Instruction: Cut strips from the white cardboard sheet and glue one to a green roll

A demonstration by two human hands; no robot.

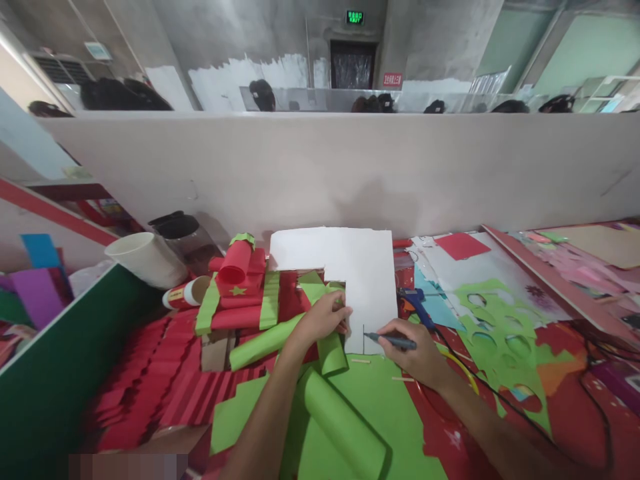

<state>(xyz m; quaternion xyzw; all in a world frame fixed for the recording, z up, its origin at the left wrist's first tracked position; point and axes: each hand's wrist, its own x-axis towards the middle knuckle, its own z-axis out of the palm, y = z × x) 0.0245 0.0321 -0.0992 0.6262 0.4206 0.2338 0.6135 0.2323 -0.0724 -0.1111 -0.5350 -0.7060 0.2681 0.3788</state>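
"Where's the white sheet (367, 287)?"

"Over the worktop (575, 420); the right hand (414, 353) pinches a pen (400, 342) beside a drawn line (363, 341); the left hand (323, 315) is at the sheet's left edge; whether its grip pinches, one cannot tell."

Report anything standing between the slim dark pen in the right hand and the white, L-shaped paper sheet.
Nothing visible does. The right hand holds the slim dark pen with its tip by the thin black line on the white sheet. The left hand is at the sheet's lower left edge, clear of the tip.
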